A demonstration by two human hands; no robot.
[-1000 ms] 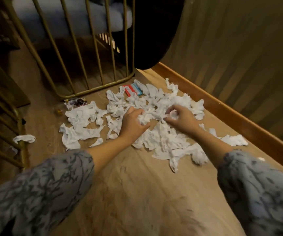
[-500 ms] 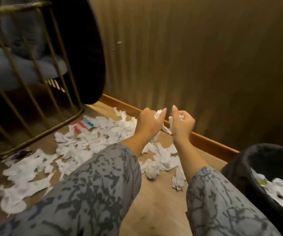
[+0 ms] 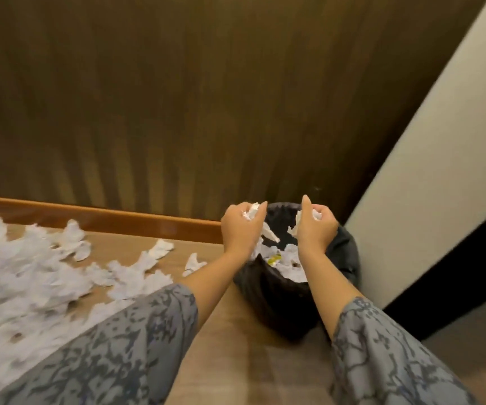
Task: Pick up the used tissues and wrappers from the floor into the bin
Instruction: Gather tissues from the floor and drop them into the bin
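A black bin [image 3: 268, 293] lined with a dark bag stands on the wooden floor near the wall corner; white tissues and a bit of yellow wrapper lie inside it. My left hand [image 3: 240, 229] hovers over the bin's left rim and grips a crumpled white tissue wad [image 3: 250, 213]. My right hand [image 3: 315, 229] is over the bin's opening and grips another tissue wad [image 3: 313, 214], with torn ends hanging down. A wide spread of white tissues [image 3: 31, 276] covers the floor to the left.
A wooden skirting board [image 3: 104, 219] runs along the brown ribbed wall behind the tissues. A pale wall panel [image 3: 428, 182] with a black base rises right of the bin. Bare wooden floor [image 3: 244, 361] lies between my sleeves.
Both hands grabbed tissue from the floor pile, lifted it and carried it right. The view swung right, so the bin is now under my hands.
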